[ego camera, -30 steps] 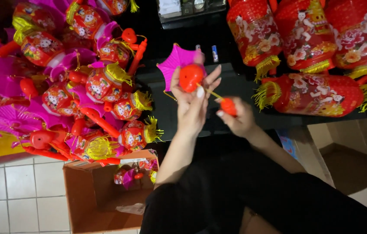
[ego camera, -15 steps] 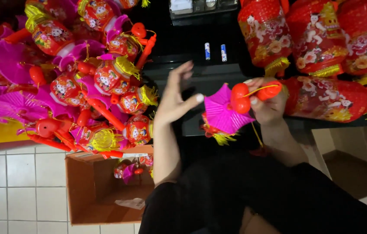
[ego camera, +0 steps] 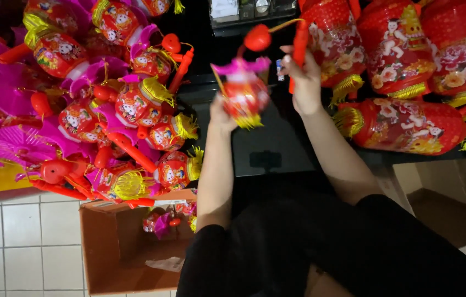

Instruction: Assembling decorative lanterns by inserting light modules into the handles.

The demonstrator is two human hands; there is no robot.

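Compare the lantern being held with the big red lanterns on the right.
The held lantern is small, with a magenta top; the big lanterns are far larger and mostly red. It is lifted by the left hand and blurred; they rest on the dark surface. Both show printed figures and yellow fringe.

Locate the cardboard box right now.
Head view, lower left: the open cardboard box sits on the white tiled floor, below the pile of small lanterns and beside the person's left arm.
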